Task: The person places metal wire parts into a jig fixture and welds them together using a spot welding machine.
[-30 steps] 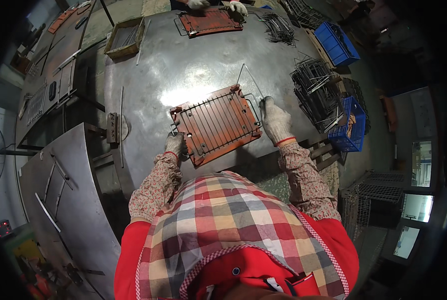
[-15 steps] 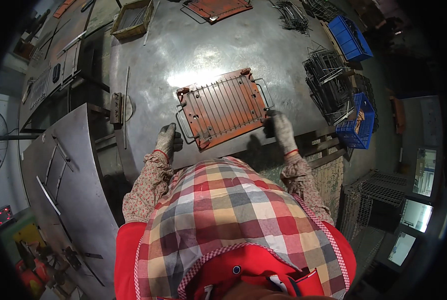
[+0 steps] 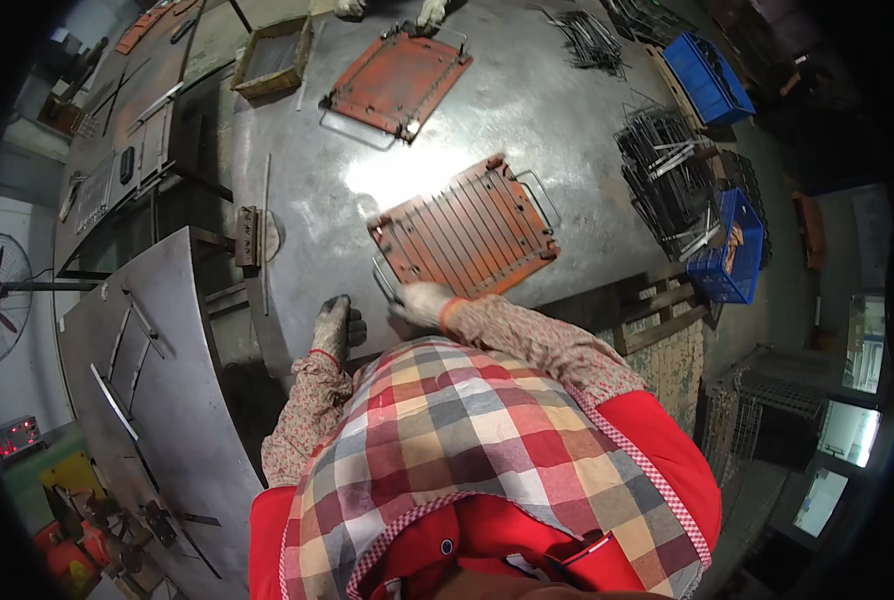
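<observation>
A red metal plate (image 3: 515, 256) lies on the steel table, carrying a row of parallel thin rods (image 3: 457, 226) and looped wire handles at its two ends. My gloved right hand (image 3: 423, 303) reaches across to the plate's near left corner. Its fingers close at the lower end of the left wire handle (image 3: 381, 274), though the hand partly hides the grip. My gloved left hand (image 3: 339, 326) rests at the table's near edge, left of the plate, thumb apart from the fingers and nothing in it.
Across the table, another person's gloved hand (image 3: 433, 12) is at a second red plate (image 3: 399, 82). Bundled wire parts (image 3: 659, 170) and blue crates (image 3: 719, 262) stand on the right. A wooden box (image 3: 273, 82) sits far left. Nearer stands a side table (image 3: 167, 330).
My right hand has gone from the plate's right end to its near left corner. The plate has turned slightly counterclockwise. The far red plate has come closer and turned; gloved hands now show there.
</observation>
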`<state>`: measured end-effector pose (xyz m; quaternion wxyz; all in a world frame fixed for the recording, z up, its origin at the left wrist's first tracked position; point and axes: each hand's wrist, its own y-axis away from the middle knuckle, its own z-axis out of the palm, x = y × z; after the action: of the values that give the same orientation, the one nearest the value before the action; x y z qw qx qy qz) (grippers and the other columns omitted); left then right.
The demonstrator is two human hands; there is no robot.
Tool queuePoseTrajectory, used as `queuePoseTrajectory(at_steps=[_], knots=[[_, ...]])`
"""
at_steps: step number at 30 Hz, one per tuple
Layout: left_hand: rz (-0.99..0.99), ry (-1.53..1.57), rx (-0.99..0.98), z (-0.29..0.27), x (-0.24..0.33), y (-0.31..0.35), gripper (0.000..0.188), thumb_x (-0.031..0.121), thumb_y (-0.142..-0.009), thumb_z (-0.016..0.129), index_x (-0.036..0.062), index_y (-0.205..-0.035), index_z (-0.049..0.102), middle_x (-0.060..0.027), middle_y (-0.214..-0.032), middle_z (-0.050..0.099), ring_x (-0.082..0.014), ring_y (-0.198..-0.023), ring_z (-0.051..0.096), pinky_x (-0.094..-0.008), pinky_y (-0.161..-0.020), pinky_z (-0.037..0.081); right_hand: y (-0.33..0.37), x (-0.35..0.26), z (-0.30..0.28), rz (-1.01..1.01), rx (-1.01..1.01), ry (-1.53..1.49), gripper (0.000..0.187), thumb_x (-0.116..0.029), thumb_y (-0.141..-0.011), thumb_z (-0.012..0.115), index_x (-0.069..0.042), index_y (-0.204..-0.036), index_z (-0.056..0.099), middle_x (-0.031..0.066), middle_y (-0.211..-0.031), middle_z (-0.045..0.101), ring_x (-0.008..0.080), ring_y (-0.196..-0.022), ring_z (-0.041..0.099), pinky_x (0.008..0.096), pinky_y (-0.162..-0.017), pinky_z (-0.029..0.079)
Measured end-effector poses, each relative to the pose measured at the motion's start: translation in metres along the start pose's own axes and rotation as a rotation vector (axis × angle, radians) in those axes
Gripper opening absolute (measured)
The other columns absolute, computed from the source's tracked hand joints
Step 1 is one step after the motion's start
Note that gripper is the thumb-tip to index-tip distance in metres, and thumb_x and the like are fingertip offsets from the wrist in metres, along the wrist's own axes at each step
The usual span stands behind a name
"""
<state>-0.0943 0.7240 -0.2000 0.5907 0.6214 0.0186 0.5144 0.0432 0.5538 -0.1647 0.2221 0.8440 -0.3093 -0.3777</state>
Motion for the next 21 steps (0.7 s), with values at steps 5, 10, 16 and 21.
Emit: queuePoseTrajectory(at_steps=[5,10,16,21], knots=[[-0.046,-0.008,-0.007,-0.015,0.005,-0.021,0.041,0.033,-0.090,0.055,0.0051,-0.118,0.042,-0.0114,-0.083,0.051,-0.0216,-0.058,0.054,-0.0348,-0.045,0.047,0.054,0.032,-0.006,-0.120,-0.168,0.200,0.034,-0.039,-0.086,0.053,-0.012,-0.103,0.065,0.0157,-0.098,0.066,0.0320,-0.091,0.064,0.0430,-0.079,0.051],[-0.045,0.082,-0.110,0.007,0.050,-0.053,0.033,0.033,-0.090,0.052,0.0048,-0.106,0.046,-0.0116,-0.080,0.050,-0.0221,-0.058,0.054,-0.0351,-0.044,0.045,0.082,0.094,-0.068,0.094,-0.076,0.458,0.029,-0.028,-0.082,0.056,-0.017,-0.108,0.064,0.0154,-0.099,0.067,0.0318,-0.091,0.065,0.0419,-0.079,0.052],[-0.064,0.148,-0.104,0.088,0.144,-0.111,0.082,0.056,-0.090,0.046,-0.0047,-0.142,0.025,-0.0265,-0.143,0.034,-0.0383,-0.127,0.041,-0.0483,-0.100,0.034,0.132,0.168,-0.107,0.379,0.904,0.016,0.023,-0.022,-0.085,0.056,-0.012,-0.105,0.062,0.0183,-0.096,0.065,0.0390,-0.090,0.061,0.0454,-0.076,0.049],[0.130,0.589,-0.064,0.128,0.168,-0.224,0.050,0.049,-0.089,0.055,0.0048,-0.112,0.050,-0.0177,-0.104,0.053,-0.0291,-0.087,0.055,-0.0440,-0.076,0.045,0.144,0.161,-0.046,0.165,0.668,-0.427,0.028,-0.011,-0.088,0.060,-0.003,-0.115,0.061,0.0080,-0.090,0.067,0.0122,-0.066,0.060,0.0268,-0.061,0.050]])
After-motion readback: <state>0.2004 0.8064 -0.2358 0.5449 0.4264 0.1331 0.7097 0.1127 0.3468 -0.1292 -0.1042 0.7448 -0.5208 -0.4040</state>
